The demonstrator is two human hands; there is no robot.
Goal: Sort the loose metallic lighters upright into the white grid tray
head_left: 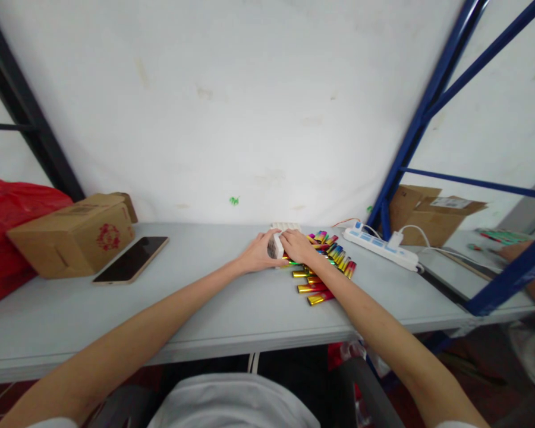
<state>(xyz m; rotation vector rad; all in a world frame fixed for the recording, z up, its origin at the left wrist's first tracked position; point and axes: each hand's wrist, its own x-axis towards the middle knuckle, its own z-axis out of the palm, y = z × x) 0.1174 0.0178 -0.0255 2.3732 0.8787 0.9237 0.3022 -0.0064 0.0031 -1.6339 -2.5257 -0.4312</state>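
Note:
My left hand (pixel 257 254) is closed around a small white box (pixel 274 245) with a dark, patterned face, holding it just above the table. Beside it, my right hand (pixel 296 246) has its fingers bent down against the box's right side; whatever they pinch is hidden. Several shiny tubes (pixel 312 288) in gold, red, blue and purple lie in a loose pile under and around my right hand and forearm. Just behind both hands stands a white ridged object (pixel 286 226), partly covered by them.
A phone-like black tablet (pixel 131 260) and a cardboard box (pixel 74 238) lie to the left, near a red bag (pixel 9 238). On the right are a white power strip (pixel 381 248), a blue rack post (pixel 410 142) and an open carton (pixel 428 214). Another person's arm (pixel 528 273) shows at far right.

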